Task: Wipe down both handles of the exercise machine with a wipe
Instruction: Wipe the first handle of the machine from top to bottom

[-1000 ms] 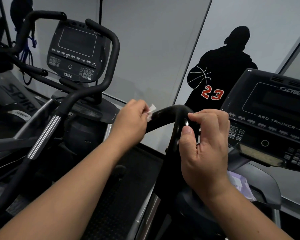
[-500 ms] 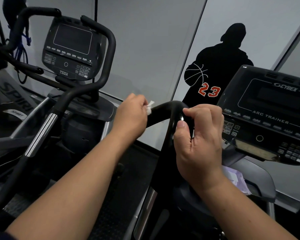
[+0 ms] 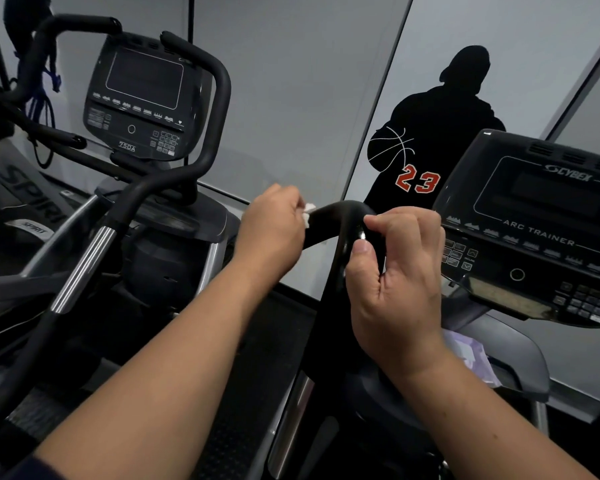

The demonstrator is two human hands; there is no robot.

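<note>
My left hand [image 3: 272,226] pinches the wipe [image 3: 308,212] against the handle [image 3: 340,220], whose black bar arcs rightward, then drops toward me. My right hand [image 3: 395,275] curls round that bend, just right of the wipe. I judge the next stroke should follow the bar's length toward my right grip.

We reach both bare forearms forward and upward. Our left hand [image 3: 271,230] curls its fingers [image 3: 293,206] tight, pinching. Our right hand [image 3: 395,292] curls loosely, thumb raised.
</note>
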